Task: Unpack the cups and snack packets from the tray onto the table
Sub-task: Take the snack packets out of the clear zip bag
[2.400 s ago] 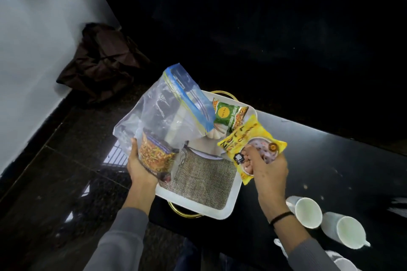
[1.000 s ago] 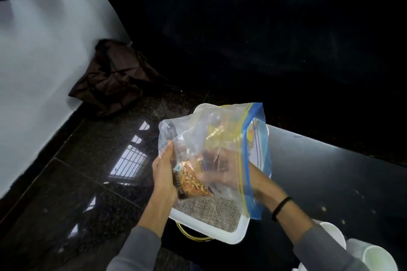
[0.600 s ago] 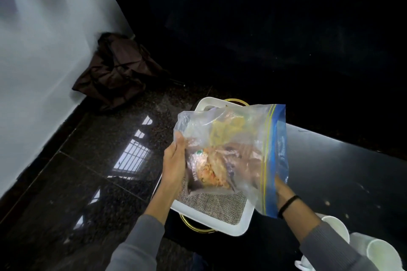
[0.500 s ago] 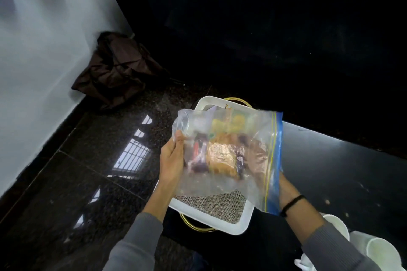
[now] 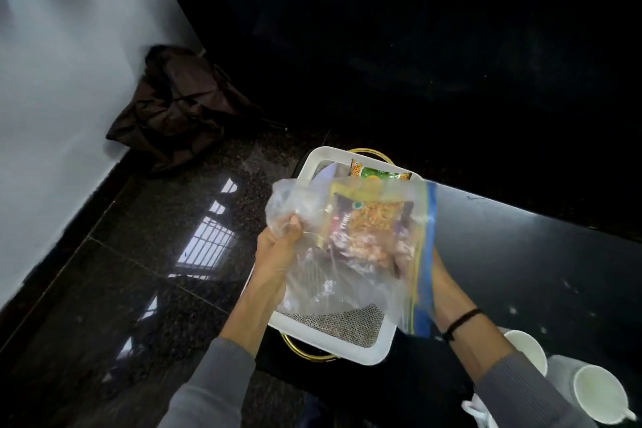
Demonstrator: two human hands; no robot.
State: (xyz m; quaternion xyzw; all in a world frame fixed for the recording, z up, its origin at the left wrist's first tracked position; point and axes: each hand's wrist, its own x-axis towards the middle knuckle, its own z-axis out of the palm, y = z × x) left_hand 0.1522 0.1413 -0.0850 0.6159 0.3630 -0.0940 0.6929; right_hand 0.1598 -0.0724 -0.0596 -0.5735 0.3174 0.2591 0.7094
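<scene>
Above the tray, your left hand pinched the limp, slippery bag at nine o'clock while your right hand, inside, clutched a light orange snack packet.

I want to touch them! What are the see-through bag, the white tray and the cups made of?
The bag looks like thin clear plastic: it crinkles and shows the packets inside. The tray seems smooth white plastic, though that is uncertain, with a rough woven liner. The cups look like glossy white ceramic, probably.
</scene>
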